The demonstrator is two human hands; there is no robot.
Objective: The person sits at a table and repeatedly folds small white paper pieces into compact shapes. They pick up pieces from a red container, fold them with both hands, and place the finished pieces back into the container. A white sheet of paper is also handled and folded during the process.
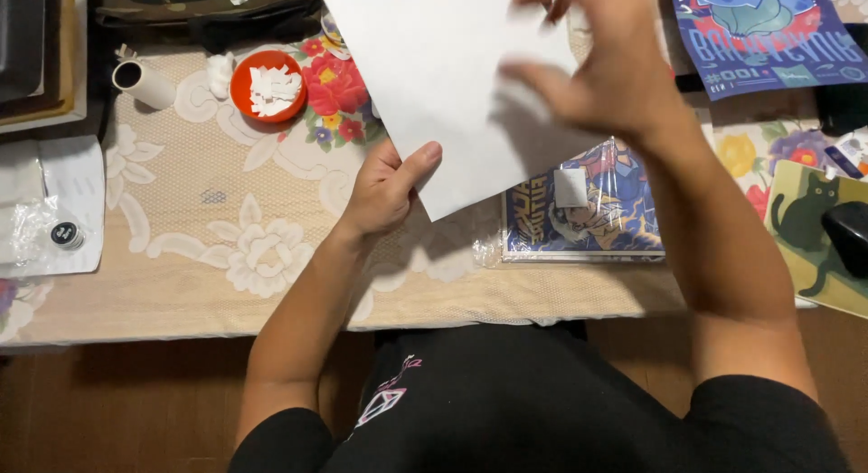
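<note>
The left hand (384,191) pinches the lower edge of a white sheet of paper (443,75) held above the counter (181,292), thumb on top. At two o'clock from it, the right hand (606,66) grips the sheet's far side, fingers curled. A wrapped colourful print (583,229) lies at four o'clock of the sheet, an orange bowl (268,86) of white scraps at nine o'clock.

Right under your wrist lies a flat print sleeved in clear plastic (586,215), blue and yellow artwork with a small white square label (570,187) stuck on its front. Top right, a blue poster (768,39) with a teal creature. Far left, a crinkled clear bag (36,233) beside a small round black lid (66,234).
</note>
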